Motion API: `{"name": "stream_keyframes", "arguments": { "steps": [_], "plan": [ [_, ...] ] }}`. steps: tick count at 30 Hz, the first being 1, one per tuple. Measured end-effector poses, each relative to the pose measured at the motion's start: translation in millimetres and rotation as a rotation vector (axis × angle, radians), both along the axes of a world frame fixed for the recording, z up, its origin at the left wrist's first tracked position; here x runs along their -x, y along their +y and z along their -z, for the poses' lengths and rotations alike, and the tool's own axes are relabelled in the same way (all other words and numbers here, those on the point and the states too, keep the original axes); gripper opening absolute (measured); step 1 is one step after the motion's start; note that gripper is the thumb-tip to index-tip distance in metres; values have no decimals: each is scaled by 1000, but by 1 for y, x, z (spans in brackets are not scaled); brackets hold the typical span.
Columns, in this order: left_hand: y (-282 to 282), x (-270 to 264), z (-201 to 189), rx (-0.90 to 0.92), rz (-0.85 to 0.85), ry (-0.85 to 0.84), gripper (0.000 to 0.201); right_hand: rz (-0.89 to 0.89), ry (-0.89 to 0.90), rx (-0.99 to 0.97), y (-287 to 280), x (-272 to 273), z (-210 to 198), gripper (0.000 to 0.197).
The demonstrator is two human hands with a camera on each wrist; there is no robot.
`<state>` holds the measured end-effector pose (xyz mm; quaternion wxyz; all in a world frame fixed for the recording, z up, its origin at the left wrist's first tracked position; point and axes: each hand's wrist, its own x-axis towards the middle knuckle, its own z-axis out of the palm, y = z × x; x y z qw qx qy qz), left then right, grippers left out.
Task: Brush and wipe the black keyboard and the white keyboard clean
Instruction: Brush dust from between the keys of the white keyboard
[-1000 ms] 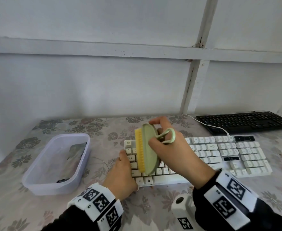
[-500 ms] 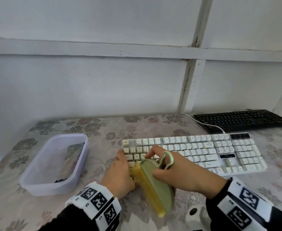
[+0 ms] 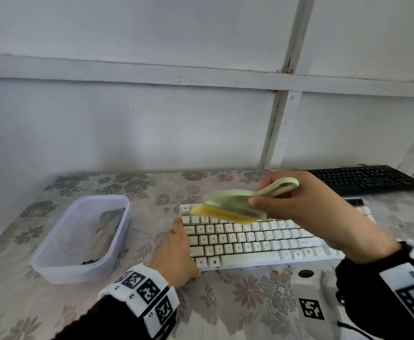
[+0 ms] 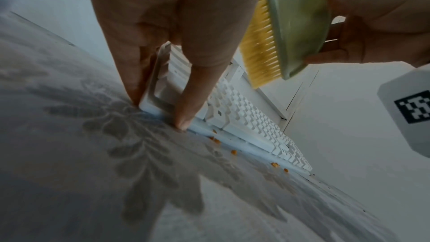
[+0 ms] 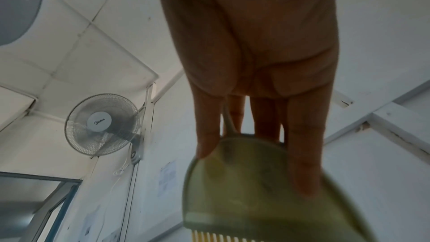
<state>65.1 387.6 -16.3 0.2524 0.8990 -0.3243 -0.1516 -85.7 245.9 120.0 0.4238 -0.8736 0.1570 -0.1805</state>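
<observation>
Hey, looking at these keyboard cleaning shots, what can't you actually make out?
- Brush: motion-blurred in the head view, so bristle contact with the white keyboard is unclear.
- Contents of the plastic tub: dim through its walls.
- Black keyboard: too far away to judge cleanliness.
- White keyboard's right end: hidden by the right hand.

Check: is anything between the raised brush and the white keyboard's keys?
Nothing visible. The right hand holds the brush above the white keyboard's top rows, over open keys; the left hand only steadies the left end.
</observation>
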Motion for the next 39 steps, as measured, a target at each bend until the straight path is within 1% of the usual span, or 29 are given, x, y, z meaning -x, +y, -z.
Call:
{"name": "stream_keyframes", "arguments": {
  "steps": [6,10,14,16,20,23,26,30,33,36,38,39],
  "plan": [
    [0,0,1,24,-1,2,89,164,-138,40,16,-17,23,14],
    [1,-1,3,50,-9,4,89,159,-104,113,27,-30,40,19],
    [1,-1,3,55,-16,6,88,206,-179,121,31,-34,54,19],
    [1,-1,3,51,-15,6,89,220,-190,105,29,-33,56,16],
    [0,-1,3,40,-16,-1,91,202,-154,109,31,-34,59,11],
    [0,-1,3,33,-15,-9,93,194,-213,46,36,-37,60,12],
    [0,-1,3,36,-23,-16,91,189,-280,37,43,-43,63,14],
    [1,-1,4,64,-14,-27,84,165,-282,90,55,-53,67,9],
    [1,-2,6,79,-17,-12,87,178,-288,112,52,-56,76,11],
    [1,-3,7,76,-12,-6,87,248,-262,176,36,-48,76,15],
    [2,-3,8,75,-5,-6,88,314,-282,260,28,-40,67,14],
    [2,-3,8,74,-6,-3,88,325,-301,272,29,-37,62,12]
  ]
}}
